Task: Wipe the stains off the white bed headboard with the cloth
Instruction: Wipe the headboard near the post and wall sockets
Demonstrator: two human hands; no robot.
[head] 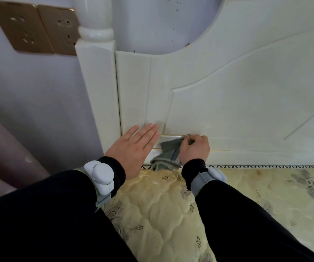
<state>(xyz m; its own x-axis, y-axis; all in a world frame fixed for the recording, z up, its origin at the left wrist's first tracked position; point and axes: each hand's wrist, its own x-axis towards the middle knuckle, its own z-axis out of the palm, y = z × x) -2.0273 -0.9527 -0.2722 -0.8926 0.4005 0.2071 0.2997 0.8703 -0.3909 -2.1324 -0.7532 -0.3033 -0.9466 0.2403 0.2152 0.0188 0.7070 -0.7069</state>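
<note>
Head view: left hand (pixel 133 148) is lying flat, fingers (pixel 148 132) straight, touching the headboard (pixel 228 103). Right hand (pixel 195 148) is gripping the grey cloth (pixel 168 151) against it, above the mattress (pixel 162 205)

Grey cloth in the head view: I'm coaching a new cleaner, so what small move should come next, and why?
Probably slide the grey cloth up and left along the white wooden headboard. The right hand grips it bunched on the low gold-lined moulding, while a dull grey smudge shows just above, beside the fingers of the flat left hand.
</note>
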